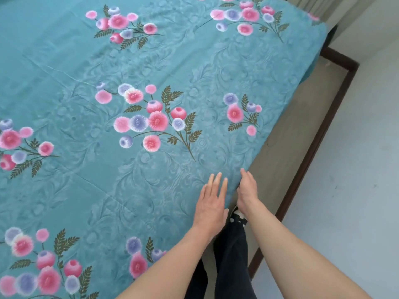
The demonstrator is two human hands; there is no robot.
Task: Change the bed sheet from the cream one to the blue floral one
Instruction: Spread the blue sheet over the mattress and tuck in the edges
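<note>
The blue floral bed sheet lies spread flat across the bed, covering the mattress top from the left edge of the view to the bed's right side; its teal ground carries clusters of pink and lilac pompom flowers with olive leaves; faint fold creases run across the cloth; the sheet's right edge ends along the side of the bed, just beside a tan platform bordered by a dark brown wooden frame.

The left hand rests palm down on the sheet near that right edge; its grip is wide, with the fingers straight, slightly spread and lying flat on the cloth; it holds nothing.

The right hand sits at the very edge of the sheet, just beside the left hand, back of the hand upward; its fingers curl downward over the edge of the fabric; the fingertips are hidden below the edge, so whether the grip pinches the cloth cannot be told.

Both forearms are bare; below them stand dark trousers and a black-and-white slipper on the tan platform; pale grey floor lies to the right of the frame.
</note>
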